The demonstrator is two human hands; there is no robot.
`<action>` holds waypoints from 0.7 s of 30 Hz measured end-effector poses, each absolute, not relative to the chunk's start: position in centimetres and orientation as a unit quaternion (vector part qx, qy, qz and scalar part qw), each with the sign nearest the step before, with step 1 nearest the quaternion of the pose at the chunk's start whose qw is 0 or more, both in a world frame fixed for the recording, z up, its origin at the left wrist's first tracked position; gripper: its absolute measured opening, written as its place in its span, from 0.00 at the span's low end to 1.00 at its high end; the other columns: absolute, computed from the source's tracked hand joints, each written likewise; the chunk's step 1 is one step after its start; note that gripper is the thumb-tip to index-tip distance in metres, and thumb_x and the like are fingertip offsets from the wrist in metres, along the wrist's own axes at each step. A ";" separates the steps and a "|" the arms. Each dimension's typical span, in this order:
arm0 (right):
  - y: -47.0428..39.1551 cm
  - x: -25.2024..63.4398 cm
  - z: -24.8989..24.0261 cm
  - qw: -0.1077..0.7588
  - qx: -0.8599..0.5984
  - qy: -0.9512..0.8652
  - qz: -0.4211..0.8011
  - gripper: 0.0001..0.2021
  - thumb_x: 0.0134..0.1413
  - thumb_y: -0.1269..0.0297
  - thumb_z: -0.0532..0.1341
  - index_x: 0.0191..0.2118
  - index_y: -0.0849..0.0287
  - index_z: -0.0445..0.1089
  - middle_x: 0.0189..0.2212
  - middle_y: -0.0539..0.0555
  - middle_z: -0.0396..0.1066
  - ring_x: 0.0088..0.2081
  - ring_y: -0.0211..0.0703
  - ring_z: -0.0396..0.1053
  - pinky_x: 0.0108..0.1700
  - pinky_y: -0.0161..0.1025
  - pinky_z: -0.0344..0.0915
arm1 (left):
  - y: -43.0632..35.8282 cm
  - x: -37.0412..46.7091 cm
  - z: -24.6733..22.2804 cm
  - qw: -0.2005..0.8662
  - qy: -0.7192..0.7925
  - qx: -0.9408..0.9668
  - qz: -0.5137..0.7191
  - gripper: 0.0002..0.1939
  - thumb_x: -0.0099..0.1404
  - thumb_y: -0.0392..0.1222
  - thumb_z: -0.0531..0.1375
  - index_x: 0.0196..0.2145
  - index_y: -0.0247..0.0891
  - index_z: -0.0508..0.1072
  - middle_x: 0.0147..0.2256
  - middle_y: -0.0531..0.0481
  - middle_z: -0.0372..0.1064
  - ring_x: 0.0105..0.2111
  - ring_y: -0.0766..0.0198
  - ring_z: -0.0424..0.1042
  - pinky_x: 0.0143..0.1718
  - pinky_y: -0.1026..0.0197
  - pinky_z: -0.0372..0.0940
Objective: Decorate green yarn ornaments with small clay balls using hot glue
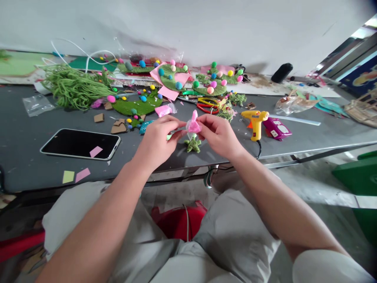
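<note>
Between my two hands is a small bright pink piece (pixel 193 125) with clear plastic around it. My left hand (pixel 160 137) pinches its left side with thumb and forefinger. From the right, the fingertips of my right hand (pixel 218 133) close on the same pink piece. Just below, a green yarn star (pixel 193 145) lies at the table's front edge, with a pale round bit at its top. Behind my left hand sits another pink packet (pixel 165 110).
A black phone (pixel 79 144) lies left, near paper scraps. Right of my hands stand a yellow glue gun (pixel 255 121) and a purple box (pixel 277 128). Behind are green yarn (pixel 76 86), red-handled pliers (pixel 207 107) and felt pieces with coloured balls (pixel 138 103).
</note>
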State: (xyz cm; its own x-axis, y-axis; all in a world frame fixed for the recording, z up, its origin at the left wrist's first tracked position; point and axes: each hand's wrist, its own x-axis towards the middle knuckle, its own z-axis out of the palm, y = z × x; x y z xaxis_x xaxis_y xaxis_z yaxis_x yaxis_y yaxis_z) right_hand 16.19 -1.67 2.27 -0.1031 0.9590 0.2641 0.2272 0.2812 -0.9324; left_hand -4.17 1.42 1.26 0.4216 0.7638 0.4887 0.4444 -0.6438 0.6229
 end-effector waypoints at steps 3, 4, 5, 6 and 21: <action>-1.6 16.5 2.2 0.488 -0.456 -0.635 0.388 0.16 0.63 0.51 0.67 0.34 0.59 0.72 0.22 0.46 0.66 0.25 0.33 0.60 0.28 0.34 0.58 | 1.3 -3.9 1.2 0.212 0.357 0.819 0.396 0.08 0.71 0.41 0.63 0.44 0.40 0.83 0.43 0.45 0.80 0.43 0.57 0.77 0.46 0.58 0.69; -1.6 16.5 2.2 0.489 -0.451 -0.634 0.394 0.16 0.63 0.51 0.67 0.34 0.59 0.72 0.22 0.46 0.65 0.25 0.33 0.60 0.28 0.34 0.58 | 1.2 -3.8 1.2 0.213 0.354 0.818 0.400 0.08 0.71 0.40 0.62 0.43 0.40 0.83 0.42 0.46 0.80 0.42 0.58 0.77 0.45 0.58 0.69; -1.6 16.5 2.1 0.489 -0.448 -0.631 0.402 0.16 0.64 0.50 0.67 0.34 0.59 0.72 0.23 0.46 0.66 0.25 0.33 0.59 0.28 0.34 0.58 | 1.1 -3.7 1.2 0.213 0.352 0.818 0.402 0.08 0.72 0.40 0.62 0.42 0.40 0.82 0.41 0.46 0.80 0.41 0.58 0.77 0.44 0.58 0.69; -1.6 16.5 2.1 0.488 -0.446 -0.629 0.410 0.16 0.64 0.50 0.67 0.35 0.59 0.72 0.23 0.46 0.66 0.25 0.33 0.59 0.28 0.34 0.58 | 1.0 -3.6 1.2 0.212 0.351 0.818 0.403 0.07 0.72 0.39 0.62 0.42 0.40 0.82 0.41 0.46 0.79 0.40 0.58 0.77 0.43 0.59 0.68; -1.2 16.3 1.8 0.514 -0.379 -0.520 0.568 0.17 0.50 0.52 0.75 0.33 0.58 0.72 0.27 0.47 0.66 0.28 0.34 0.60 0.31 0.35 0.61 | 1.3 -3.4 0.5 0.273 0.324 0.826 0.373 0.18 0.75 0.44 0.59 0.58 0.36 0.73 0.55 0.39 0.74 0.51 0.53 0.76 0.54 0.52 0.71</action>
State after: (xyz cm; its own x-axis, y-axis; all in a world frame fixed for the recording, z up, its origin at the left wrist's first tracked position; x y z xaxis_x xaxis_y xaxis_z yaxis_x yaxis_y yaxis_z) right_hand 16.29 -1.22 1.82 -0.1859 0.9769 0.1050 -0.1889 0.0693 -0.9796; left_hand -3.36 1.27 0.47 0.5126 0.7378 0.4392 0.3313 -0.6419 0.6915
